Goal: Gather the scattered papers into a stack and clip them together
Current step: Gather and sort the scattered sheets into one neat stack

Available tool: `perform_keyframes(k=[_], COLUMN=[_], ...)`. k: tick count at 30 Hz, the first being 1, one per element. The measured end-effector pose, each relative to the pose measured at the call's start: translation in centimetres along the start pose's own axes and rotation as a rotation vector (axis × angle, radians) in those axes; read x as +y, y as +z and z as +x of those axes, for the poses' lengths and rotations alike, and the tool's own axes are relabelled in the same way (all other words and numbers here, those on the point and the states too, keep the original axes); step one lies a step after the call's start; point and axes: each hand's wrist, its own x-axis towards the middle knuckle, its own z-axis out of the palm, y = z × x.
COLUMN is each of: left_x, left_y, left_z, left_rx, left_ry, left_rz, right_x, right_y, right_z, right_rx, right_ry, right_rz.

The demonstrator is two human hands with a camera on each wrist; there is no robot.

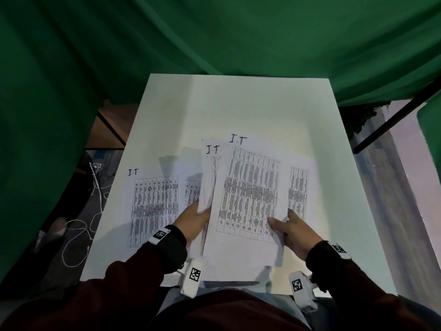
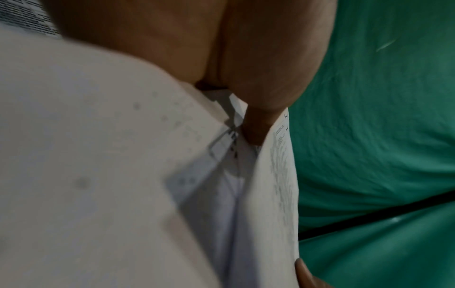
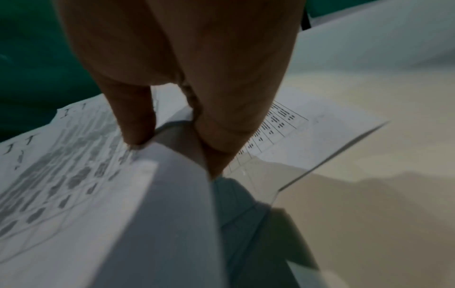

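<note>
Dark sleeves fill the bottom of the head view, and just above them the left hand (image 1: 192, 219) is seen gripping the lower edge of a tilted bundle of papers (image 1: 207, 177), while the right hand (image 1: 292, 229) is seen pinching the top sheet (image 1: 250, 197) at its lower right corner; the sheets' long axis runs up the frame, away from the fingers. More printed sheets (image 1: 155, 206) are left flat at centre left on the white table (image 1: 250, 108), nearest the left hand, so gathering is judged unfinished; no clip is visible. From the left wrist, a finger (image 2: 256, 126) is shown wedged between thin, limp white sheets at centre frame. From the right wrist, thumb and fingers (image 3: 138, 120) are shown closed on a curling matte page with a printed grid
</note>
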Motion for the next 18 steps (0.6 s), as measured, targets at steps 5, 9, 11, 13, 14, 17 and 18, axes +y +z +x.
perform_keyframes(k=[5,9,11,13,14,17,18], left_x=[-0.6,-2.6,-4.3,-6.0,-6.8,-7.5,-7.4], left_y=[-0.2,-2.3,-3.9,-5.0,-5.4,-6.2,-6.8], left_z=[0.8,1.6,1.7,1.6,1.6,1.4,1.3], left_rx=[-0.058,0.253,0.495,0.564,0.583,0.758,0.834], left_ry=[-0.038,-0.145,-0.232,-0.315,-0.344,-0.321,-0.298], left_rz=[0.192,0.455,0.682,0.829,0.868,0.872,0.862], right_x=[0.9,1.2,1.3,1.3,1.4,1.3,1.4], right_y=[-1.1,-2.7,-3.4,-3.8,-4.0,-3.9,-4.0], right_z=[-0.3,-0.5,-0.6,-0.9,-1.0,-1.5,-1.5], right_rx=[0.011,0.116,0.127,0.129,0.125,0.106,0.119], right_ry=[0.045,-0.006,-0.013,-0.02,-0.035,-0.061,-0.069], right_rz=[-0.122,-0.117,-0.104,-0.114,-0.104,-0.12,-0.121])
